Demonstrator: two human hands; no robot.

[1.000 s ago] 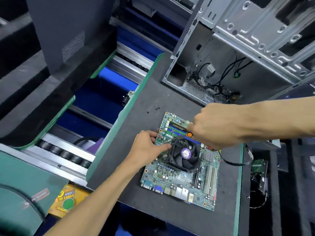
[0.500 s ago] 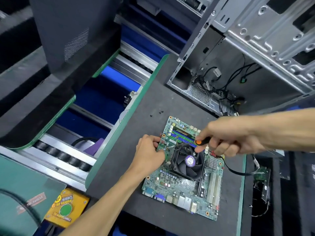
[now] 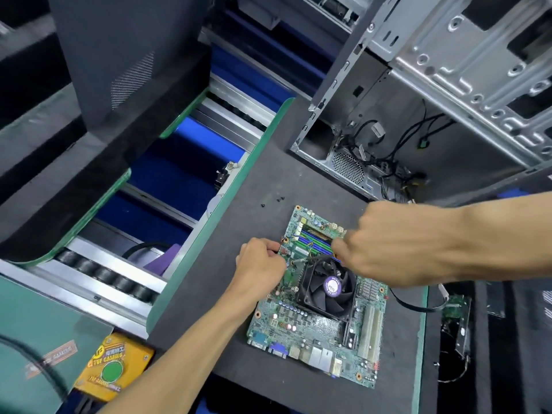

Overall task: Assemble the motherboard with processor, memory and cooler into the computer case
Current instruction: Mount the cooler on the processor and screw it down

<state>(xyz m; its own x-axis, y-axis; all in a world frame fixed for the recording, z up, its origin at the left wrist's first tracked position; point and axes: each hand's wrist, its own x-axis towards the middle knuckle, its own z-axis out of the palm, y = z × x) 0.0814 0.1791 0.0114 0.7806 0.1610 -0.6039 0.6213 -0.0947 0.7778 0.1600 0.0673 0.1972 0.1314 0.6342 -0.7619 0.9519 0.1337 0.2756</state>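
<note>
Cooler-fastening step: motherboard [image 3: 316, 321] flat on counter [image 3: 239, 210], case [image 3: 448, 94] at 1 o'clock; left hand [image 3: 260, 264] fingers grip board's 9 o'clock edge, right hand [image 3: 397, 243] fisted, contents unclear; next likely remaining cooler [image 3: 327, 286] screws.

My right hand [image 3: 397, 243] blurs and covers whatever it grips. The case [image 3: 448, 85] runs off the top and right edges. My left hand [image 3: 258, 264] hides the board's [image 3: 316, 333] left edge.

"TUF GAMING" on yellow box [image 3: 112, 367]
</note>
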